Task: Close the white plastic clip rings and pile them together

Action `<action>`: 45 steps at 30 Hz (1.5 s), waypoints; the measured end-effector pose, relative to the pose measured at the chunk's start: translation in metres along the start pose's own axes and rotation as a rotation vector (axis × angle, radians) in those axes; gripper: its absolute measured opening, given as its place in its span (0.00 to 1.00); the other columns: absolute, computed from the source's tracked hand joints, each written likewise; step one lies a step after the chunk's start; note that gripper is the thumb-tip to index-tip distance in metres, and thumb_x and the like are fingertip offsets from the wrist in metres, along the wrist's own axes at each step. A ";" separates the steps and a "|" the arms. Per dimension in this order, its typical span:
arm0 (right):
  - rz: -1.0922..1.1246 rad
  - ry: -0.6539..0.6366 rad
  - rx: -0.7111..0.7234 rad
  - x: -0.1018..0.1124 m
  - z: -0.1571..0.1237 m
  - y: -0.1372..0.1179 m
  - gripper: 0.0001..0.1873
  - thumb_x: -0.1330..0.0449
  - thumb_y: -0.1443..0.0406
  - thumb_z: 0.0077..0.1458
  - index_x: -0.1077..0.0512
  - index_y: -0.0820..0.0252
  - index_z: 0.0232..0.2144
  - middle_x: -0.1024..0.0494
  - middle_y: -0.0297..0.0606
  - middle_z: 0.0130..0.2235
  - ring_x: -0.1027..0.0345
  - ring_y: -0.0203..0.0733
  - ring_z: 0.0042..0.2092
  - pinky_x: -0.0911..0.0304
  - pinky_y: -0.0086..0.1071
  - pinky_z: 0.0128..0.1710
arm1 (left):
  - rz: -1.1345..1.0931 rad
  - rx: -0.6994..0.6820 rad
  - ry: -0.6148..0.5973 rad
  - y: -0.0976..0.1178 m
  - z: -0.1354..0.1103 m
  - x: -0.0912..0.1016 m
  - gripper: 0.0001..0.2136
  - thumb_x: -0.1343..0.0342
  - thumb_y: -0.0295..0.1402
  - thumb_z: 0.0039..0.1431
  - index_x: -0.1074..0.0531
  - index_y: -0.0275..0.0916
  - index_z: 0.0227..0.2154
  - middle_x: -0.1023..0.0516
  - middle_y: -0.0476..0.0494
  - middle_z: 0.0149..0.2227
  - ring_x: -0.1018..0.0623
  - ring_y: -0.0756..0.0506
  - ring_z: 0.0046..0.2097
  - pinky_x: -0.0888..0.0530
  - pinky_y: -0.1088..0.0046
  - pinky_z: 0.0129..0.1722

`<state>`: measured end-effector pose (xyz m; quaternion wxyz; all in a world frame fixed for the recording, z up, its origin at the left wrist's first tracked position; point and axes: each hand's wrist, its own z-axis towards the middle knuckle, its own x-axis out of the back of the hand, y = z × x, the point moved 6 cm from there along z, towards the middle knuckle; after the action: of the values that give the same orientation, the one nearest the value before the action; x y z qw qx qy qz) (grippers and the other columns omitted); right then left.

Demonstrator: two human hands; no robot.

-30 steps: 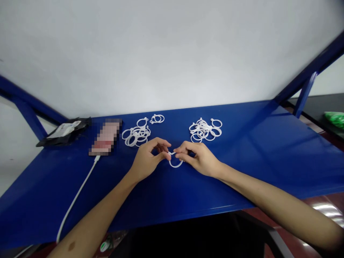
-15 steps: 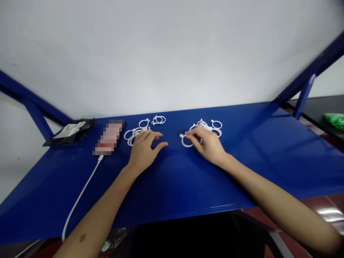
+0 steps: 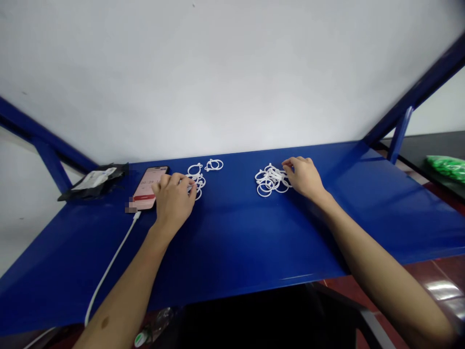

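Note:
My left hand (image 3: 174,198) is over the left pile of white plastic rings (image 3: 199,193), with its fingers curled and the thumb and fingertips pinched at a ring in the pile. Each ring is thin and has a small knob or tab on its rim. At the right edge of the other pile of white rings (image 3: 269,180), my right hand (image 3: 304,177) has its thumb and forefinger pinched together. What lies between those fingertips, if anything, is hidden. A couple of rings (image 3: 215,165) lie apart, behind the left pile.
The rings lie on a blue metal shelf (image 3: 232,252) against a white wall. A phone (image 3: 147,186) with a white cable (image 3: 112,261) is beside my left hand. A black plastic packet (image 3: 94,182) lies farther left. Blue braces (image 3: 399,133) stand at both ends.
My right hand has moved right and let go of the ring it was pinching, which now lies among the right pile. My left hand has moved left and curled its fingers at the left pile.

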<state>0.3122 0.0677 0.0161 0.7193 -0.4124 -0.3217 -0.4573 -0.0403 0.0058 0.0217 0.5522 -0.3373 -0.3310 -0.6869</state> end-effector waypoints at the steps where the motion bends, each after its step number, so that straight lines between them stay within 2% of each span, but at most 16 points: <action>1: -0.005 0.045 0.009 0.004 -0.001 -0.005 0.13 0.47 0.67 0.63 0.22 0.62 0.40 0.21 0.49 0.40 0.33 0.51 0.42 0.39 0.46 0.47 | -0.018 -0.009 0.032 0.004 0.000 0.004 0.07 0.43 0.35 0.62 0.24 0.39 0.32 0.22 0.36 0.40 0.30 0.32 0.46 0.37 0.54 0.42; 4: 0.050 0.159 0.089 0.019 -0.009 -0.032 0.14 0.48 0.65 0.65 0.23 0.62 0.42 0.22 0.50 0.42 0.35 0.54 0.46 0.39 0.48 0.48 | -0.134 -0.102 0.121 0.026 -0.003 0.018 0.05 0.43 0.34 0.63 0.26 0.41 0.32 0.22 0.40 0.38 0.29 0.36 0.43 0.37 0.57 0.41; 6: 0.163 0.146 0.203 0.023 -0.021 -0.060 0.13 0.47 0.62 0.67 0.24 0.59 0.43 0.22 0.47 0.43 0.36 0.53 0.46 0.39 0.48 0.49 | -0.251 -0.193 0.150 0.044 -0.007 0.025 0.05 0.43 0.33 0.64 0.26 0.41 0.32 0.21 0.44 0.36 0.28 0.40 0.41 0.35 0.60 0.42; 9: 0.410 -0.062 0.303 0.014 -0.045 -0.103 0.11 0.43 0.59 0.66 0.26 0.58 0.44 0.21 0.42 0.42 0.32 0.47 0.45 0.37 0.43 0.49 | -0.352 -0.310 0.159 0.070 -0.017 0.032 0.08 0.40 0.34 0.63 0.27 0.42 0.28 0.22 0.48 0.30 0.28 0.43 0.37 0.36 0.63 0.40; 11: 0.571 -0.230 0.284 0.003 -0.059 -0.122 0.12 0.40 0.56 0.64 0.27 0.57 0.44 0.21 0.39 0.39 0.29 0.44 0.43 0.35 0.39 0.45 | -0.361 -0.360 0.146 0.083 -0.024 0.031 0.09 0.39 0.35 0.63 0.28 0.42 0.26 0.23 0.50 0.27 0.28 0.45 0.35 0.37 0.62 0.40; 13: 0.671 -0.354 0.241 -0.006 -0.069 -0.133 0.11 0.41 0.56 0.64 0.27 0.57 0.40 0.22 0.36 0.36 0.29 0.41 0.39 0.35 0.35 0.40 | -0.366 -0.389 0.133 0.090 -0.029 0.029 0.10 0.39 0.36 0.63 0.28 0.43 0.25 0.23 0.52 0.27 0.28 0.45 0.34 0.38 0.61 0.41; 16: 0.759 -0.453 0.160 -0.014 -0.072 -0.133 0.10 0.43 0.60 0.65 0.28 0.58 0.33 0.23 0.33 0.31 0.31 0.35 0.32 0.37 0.30 0.32 | -0.410 -0.436 0.122 0.096 -0.034 0.026 0.08 0.37 0.37 0.61 0.26 0.44 0.27 0.21 0.53 0.28 0.27 0.45 0.35 0.38 0.60 0.42; 20: 0.806 -0.409 0.116 -0.011 -0.067 -0.124 0.07 0.44 0.63 0.64 0.30 0.59 0.34 0.23 0.33 0.31 0.31 0.34 0.31 0.37 0.29 0.31 | -0.552 -0.505 0.111 0.099 -0.034 0.032 0.03 0.37 0.34 0.61 0.26 0.44 0.33 0.20 0.52 0.32 0.26 0.46 0.36 0.32 0.64 0.40; 23: 0.812 -0.381 0.136 -0.010 -0.065 -0.122 0.06 0.44 0.64 0.63 0.30 0.59 0.36 0.23 0.33 0.30 0.30 0.34 0.30 0.36 0.28 0.32 | -0.644 -0.402 0.157 0.090 -0.029 0.039 0.02 0.39 0.31 0.63 0.26 0.43 0.36 0.22 0.49 0.34 0.25 0.47 0.37 0.27 0.68 0.41; 25: 0.793 -0.384 0.155 -0.011 -0.065 -0.122 0.05 0.45 0.65 0.63 0.29 0.59 0.37 0.23 0.32 0.30 0.30 0.34 0.30 0.36 0.29 0.32 | -0.671 -0.300 0.155 0.081 -0.025 0.039 0.04 0.39 0.33 0.63 0.26 0.42 0.39 0.23 0.48 0.35 0.24 0.47 0.38 0.26 0.69 0.40; 27: 0.751 -0.383 0.188 -0.012 -0.066 -0.123 0.06 0.45 0.65 0.63 0.28 0.59 0.37 0.23 0.32 0.29 0.30 0.34 0.29 0.37 0.29 0.31 | -0.716 -0.242 0.077 0.076 -0.023 0.032 0.09 0.39 0.38 0.62 0.26 0.42 0.43 0.23 0.48 0.35 0.24 0.48 0.37 0.25 0.70 0.38; 30: 0.695 -0.356 0.263 -0.010 -0.067 -0.126 0.09 0.46 0.65 0.65 0.26 0.59 0.40 0.23 0.34 0.31 0.31 0.35 0.30 0.37 0.29 0.31 | -0.814 -0.229 -0.092 0.077 -0.023 0.018 0.17 0.38 0.45 0.61 0.27 0.43 0.47 0.22 0.49 0.34 0.24 0.49 0.33 0.25 0.72 0.36; 33: 0.681 -0.339 0.356 -0.007 -0.069 -0.129 0.10 0.47 0.65 0.66 0.26 0.59 0.42 0.22 0.38 0.37 0.29 0.36 0.35 0.35 0.31 0.35 | -0.891 -0.200 -0.195 0.080 -0.024 0.009 0.14 0.39 0.46 0.61 0.25 0.43 0.43 0.21 0.50 0.33 0.24 0.50 0.31 0.25 0.73 0.34; 35: 0.680 -0.341 0.406 -0.005 -0.071 -0.131 0.10 0.47 0.64 0.68 0.26 0.59 0.43 0.22 0.39 0.38 0.29 0.37 0.36 0.34 0.31 0.37 | -0.926 -0.157 -0.226 0.080 -0.023 0.007 0.11 0.41 0.45 0.63 0.24 0.43 0.37 0.21 0.50 0.31 0.24 0.50 0.30 0.26 0.74 0.33; 38: 0.679 -0.343 0.462 -0.002 -0.074 -0.135 0.11 0.48 0.63 0.69 0.26 0.60 0.42 0.22 0.40 0.38 0.29 0.38 0.37 0.33 0.32 0.38 | -0.955 -0.104 -0.242 0.079 -0.022 0.007 0.13 0.41 0.44 0.63 0.24 0.41 0.30 0.22 0.50 0.29 0.25 0.51 0.29 0.27 0.74 0.32; 45: 0.606 -0.379 0.597 0.000 -0.083 -0.141 0.15 0.53 0.63 0.71 0.27 0.61 0.40 0.23 0.41 0.36 0.32 0.39 0.36 0.34 0.33 0.38 | -0.977 -0.087 -0.275 0.079 -0.028 0.002 0.11 0.39 0.41 0.62 0.24 0.42 0.28 0.21 0.51 0.28 0.24 0.50 0.29 0.28 0.73 0.32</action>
<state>0.1888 -0.0402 0.0204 0.8363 -0.3388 -0.4300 -0.0306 0.0341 -0.0317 0.0146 0.1031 -0.2530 -0.4910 -0.8272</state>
